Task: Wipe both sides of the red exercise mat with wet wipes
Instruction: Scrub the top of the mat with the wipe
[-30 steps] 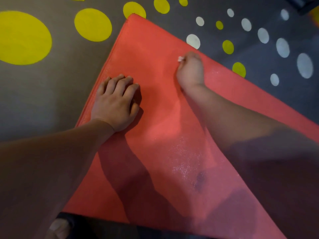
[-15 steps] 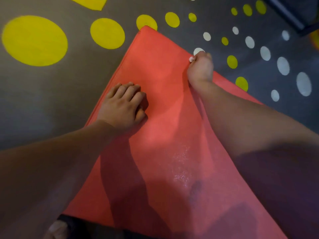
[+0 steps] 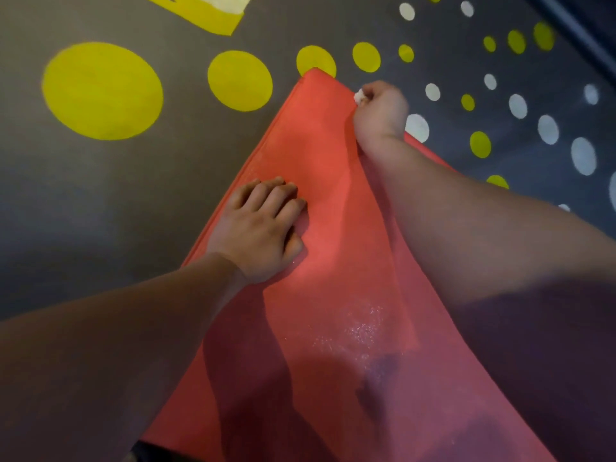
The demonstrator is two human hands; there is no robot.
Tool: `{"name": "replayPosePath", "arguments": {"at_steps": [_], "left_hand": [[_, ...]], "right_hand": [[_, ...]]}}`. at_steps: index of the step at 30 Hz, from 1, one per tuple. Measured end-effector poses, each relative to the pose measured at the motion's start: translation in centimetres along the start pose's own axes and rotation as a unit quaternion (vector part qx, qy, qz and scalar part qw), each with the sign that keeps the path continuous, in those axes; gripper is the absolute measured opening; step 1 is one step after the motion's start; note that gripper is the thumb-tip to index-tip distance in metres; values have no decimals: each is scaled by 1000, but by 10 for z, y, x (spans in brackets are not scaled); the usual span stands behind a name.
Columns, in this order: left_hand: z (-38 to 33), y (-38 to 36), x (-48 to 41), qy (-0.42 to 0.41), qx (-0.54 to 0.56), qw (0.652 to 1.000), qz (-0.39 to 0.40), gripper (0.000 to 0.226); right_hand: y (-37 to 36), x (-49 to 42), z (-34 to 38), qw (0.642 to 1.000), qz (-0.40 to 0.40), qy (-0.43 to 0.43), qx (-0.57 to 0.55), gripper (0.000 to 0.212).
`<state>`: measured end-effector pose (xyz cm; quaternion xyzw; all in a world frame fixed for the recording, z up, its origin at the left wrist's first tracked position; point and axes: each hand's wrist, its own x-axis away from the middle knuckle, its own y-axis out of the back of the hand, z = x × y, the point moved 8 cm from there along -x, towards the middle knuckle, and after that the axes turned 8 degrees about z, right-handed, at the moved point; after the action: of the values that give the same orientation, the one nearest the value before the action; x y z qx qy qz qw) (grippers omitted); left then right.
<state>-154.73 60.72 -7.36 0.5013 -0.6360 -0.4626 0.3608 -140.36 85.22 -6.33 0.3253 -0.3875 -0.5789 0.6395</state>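
Yellow dots (image 3: pixel 101 91) seen on grey floor (image 3: pixel 83 201) at 10 o'clock. Left hand (image 3: pixel 258 228) is laid flat on the red mat (image 3: pixel 333 268), nothing gripped; mat's spread from center to 6 o'clock. At 1 o'clock, a wet wipe (image 3: pixel 358 96) is clenched in the right hand (image 3: pixel 380 111).
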Motion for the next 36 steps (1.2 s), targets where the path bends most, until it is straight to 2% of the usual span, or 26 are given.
{"name": "replayPosePath", "arguments": {"at_steps": [4,7,12,14,16,17,18,19,22,23,24,26,30,32,34,36], "left_hand": [[0,2,-1,-2,12,1000,-13,51],[1,1,-1,-1,9,1000,-10,52],[1,1,-1,-4,9,1000,-17,50],[1,0,-1,-5,13,1000,-18,49],[1,1,-1,-6,16,1000,-17,49],[1,1,-1,-5,15,1000,-16,49],[2,1,-1,-6,16,1000,-16,49],[2,1,-1,-8,17,1000,-15,49],[2,1,0,-10,18,1000,-16,47],[1,1,0,-11,17,1000,-16,47],[1,2,0,-12,19,1000,-17,47],[1,2,0,-13,26,999,-18,48],[2,3,-1,-13,22,1000,-17,48],[1,2,0,-14,22,999,-22,47],[1,1,0,-16,26,999,-21,48],[1,0,-1,-15,27,999,-17,48]], "right_hand": [[-22,-12,47,997,28,67,12,24],[-41,-13,81,987,45,146,46,26],[-48,-13,87,984,59,152,70,30],[-65,19,105,957,115,260,65,28],[-88,65,119,900,173,394,74,22],[-93,76,120,881,186,428,83,19],[-92,75,119,876,190,435,87,19],[-86,62,116,890,171,414,84,20],[-47,5,88,967,43,241,74,27],[-39,-6,77,980,26,187,61,29],[-38,-8,74,984,27,169,54,29],[-49,12,89,971,61,224,64,26],[-72,91,110,899,182,396,43,18],[-70,97,108,875,203,435,60,17],[-63,72,104,890,164,417,83,20],[-48,35,93,935,78,332,94,22]]}}
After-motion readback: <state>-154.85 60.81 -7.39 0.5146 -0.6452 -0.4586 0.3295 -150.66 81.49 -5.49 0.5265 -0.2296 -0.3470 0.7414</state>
